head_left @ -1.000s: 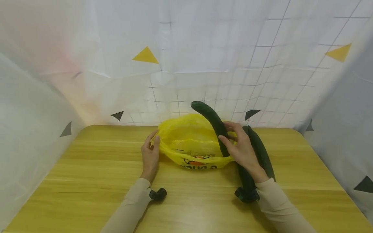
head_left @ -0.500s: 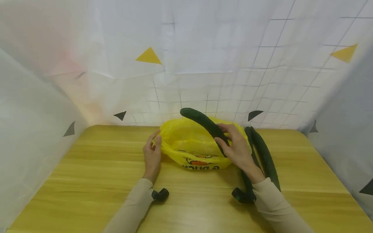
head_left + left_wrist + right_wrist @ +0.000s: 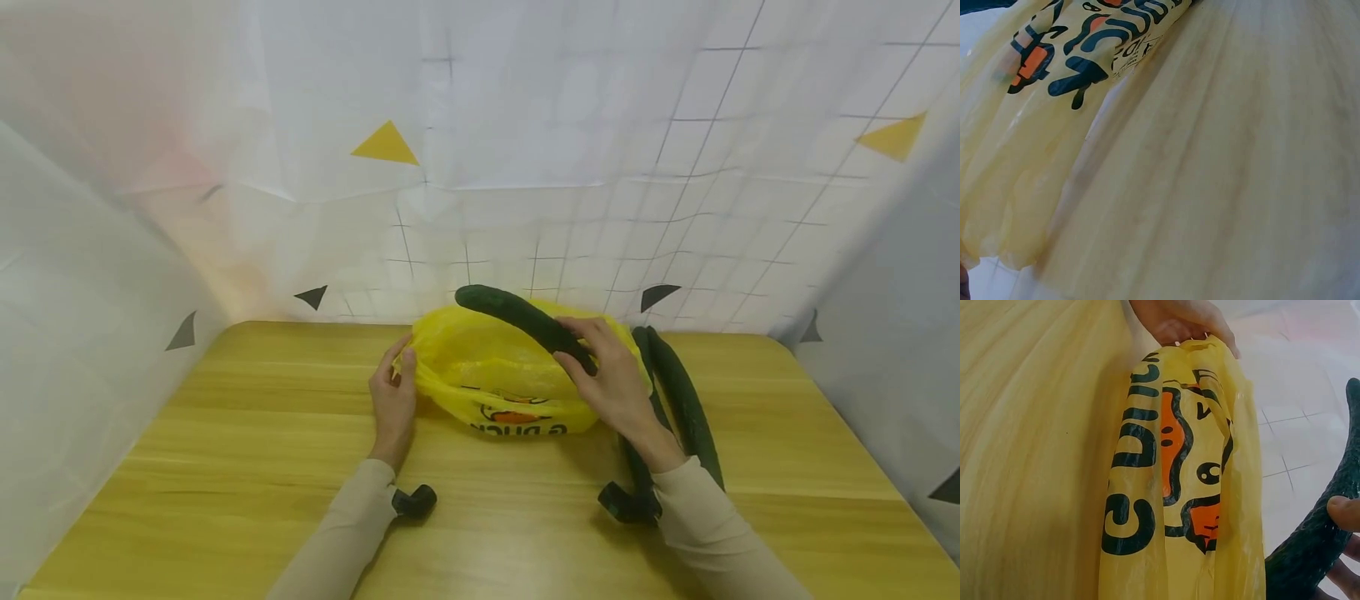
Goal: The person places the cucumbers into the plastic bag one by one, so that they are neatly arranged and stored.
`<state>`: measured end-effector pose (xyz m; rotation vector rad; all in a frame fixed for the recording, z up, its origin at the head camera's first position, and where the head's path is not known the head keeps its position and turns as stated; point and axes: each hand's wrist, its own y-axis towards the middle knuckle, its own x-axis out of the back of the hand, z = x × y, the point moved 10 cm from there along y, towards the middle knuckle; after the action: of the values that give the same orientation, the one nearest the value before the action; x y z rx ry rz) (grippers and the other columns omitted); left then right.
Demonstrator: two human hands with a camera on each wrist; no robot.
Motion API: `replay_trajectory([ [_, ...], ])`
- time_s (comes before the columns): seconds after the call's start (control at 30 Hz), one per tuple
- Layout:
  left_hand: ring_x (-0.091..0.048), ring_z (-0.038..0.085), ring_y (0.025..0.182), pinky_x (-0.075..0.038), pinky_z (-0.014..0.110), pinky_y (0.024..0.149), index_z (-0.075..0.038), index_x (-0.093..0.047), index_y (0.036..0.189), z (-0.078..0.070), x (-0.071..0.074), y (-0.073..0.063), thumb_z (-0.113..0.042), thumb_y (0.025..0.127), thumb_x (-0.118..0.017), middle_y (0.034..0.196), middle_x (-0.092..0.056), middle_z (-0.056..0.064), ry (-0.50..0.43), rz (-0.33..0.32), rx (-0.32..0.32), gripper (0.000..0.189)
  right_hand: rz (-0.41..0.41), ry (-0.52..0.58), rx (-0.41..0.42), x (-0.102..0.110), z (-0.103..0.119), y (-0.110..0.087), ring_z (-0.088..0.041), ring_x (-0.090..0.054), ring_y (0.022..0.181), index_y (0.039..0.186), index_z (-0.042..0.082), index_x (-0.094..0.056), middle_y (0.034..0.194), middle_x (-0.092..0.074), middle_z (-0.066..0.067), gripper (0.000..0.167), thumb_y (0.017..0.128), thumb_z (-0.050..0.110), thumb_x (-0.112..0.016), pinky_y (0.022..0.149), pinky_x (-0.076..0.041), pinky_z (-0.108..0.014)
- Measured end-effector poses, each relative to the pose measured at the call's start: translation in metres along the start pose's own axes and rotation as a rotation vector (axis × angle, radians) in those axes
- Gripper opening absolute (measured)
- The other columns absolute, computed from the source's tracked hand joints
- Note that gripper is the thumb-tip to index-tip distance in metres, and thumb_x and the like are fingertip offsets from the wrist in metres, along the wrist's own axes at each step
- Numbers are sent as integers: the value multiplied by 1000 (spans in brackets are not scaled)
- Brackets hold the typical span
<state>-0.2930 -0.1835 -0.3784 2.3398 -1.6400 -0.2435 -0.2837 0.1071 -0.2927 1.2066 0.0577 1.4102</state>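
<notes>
In the head view, a yellow plastic bag [image 3: 517, 417] with a printed duck lies on the table, its mouth spread open. My left hand [image 3: 393, 404] holds the left end of its rim between thumb and fingers. My right hand [image 3: 611, 379] grips a dark green cucumber [image 3: 517, 312] near its lower end, above the right part of the bag's mouth. The cucumber slants up to the left, and the hand hides its lower end. In the right wrist view, thumb and fingers wrap the cucumber [image 3: 1319, 540] beside the bag [image 3: 1200, 456].
Two more cucumbers [image 3: 684, 396] lie on the wooden table [image 3: 262, 433] to the right, partly hidden by my right hand and forearm. A white sheet wall [image 3: 517, 233] stands behind the table. Black wrist cameras [image 3: 414, 502] stick out from both sleeves.
The held cucumber has tipped from steep to flatter, its upper end swinging left and down. My right hand has shifted slightly. The bag's right side shows wider; my left hand keeps its place.
</notes>
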Motion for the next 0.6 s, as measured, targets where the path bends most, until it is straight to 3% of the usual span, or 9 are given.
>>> replay_trajectory([
  [0.1,-48,15,125,-42,13,90,-11,-56,131,1,0,0,-28,98,-50,140,-51,8,-4,-2,8,37,22,-1,-13,-4,-1,0,-24,-57,104,131,14,-55,119,-58,-8,47,86,13,-70,81,-51,-40],
  [0.3,-49,15,123,-43,13,88,-11,-56,131,1,1,0,-29,98,-50,140,-51,8,-3,-4,14,38,79,-2,-19,-15,-2,-1,-25,-57,105,131,14,-54,122,-57,-8,47,86,13,-69,85,-49,-43],
  [0.6,-48,15,124,-42,15,92,-12,-56,131,1,1,-1,-28,99,-50,140,-51,9,-23,-2,13,37,158,-51,-19,-30,-2,0,-23,-63,91,130,15,-54,120,-57,-7,44,88,17,-67,76,-52,-39],
])
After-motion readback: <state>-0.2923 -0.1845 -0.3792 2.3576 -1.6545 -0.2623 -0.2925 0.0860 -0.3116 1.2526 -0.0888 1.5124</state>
